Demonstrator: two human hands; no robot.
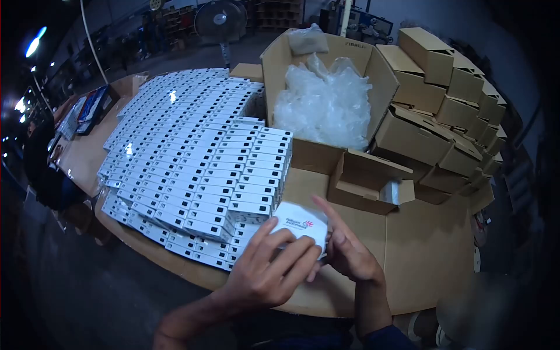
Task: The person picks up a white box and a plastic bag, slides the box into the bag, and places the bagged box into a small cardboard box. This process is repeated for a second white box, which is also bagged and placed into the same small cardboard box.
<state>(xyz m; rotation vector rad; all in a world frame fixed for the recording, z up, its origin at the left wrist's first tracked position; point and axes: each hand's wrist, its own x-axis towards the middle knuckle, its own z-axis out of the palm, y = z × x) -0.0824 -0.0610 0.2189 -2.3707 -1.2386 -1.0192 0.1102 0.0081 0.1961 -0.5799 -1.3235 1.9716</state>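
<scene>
A small white box [299,224] with printed lettering and a red logo is tilted between my two hands, above the cardboard-covered table. My left hand [271,265] closes on it from the near left, its fingers bent across the printed face. From the right side, my right hand [350,251] grips the edge, with one finger stretched up past the box and the others curled at its side and partly hidden. Just left of my hands stand stacked rows of white plastic units [198,169] with small dark square openings.
A large carton [274,76] holds clear plastic bags [324,105]. In front of it lies an open small carton [364,186]. Closed brown boxes [420,131] are piled at the right. A fan [220,20] stands behind, and a person [44,157] is at the far left.
</scene>
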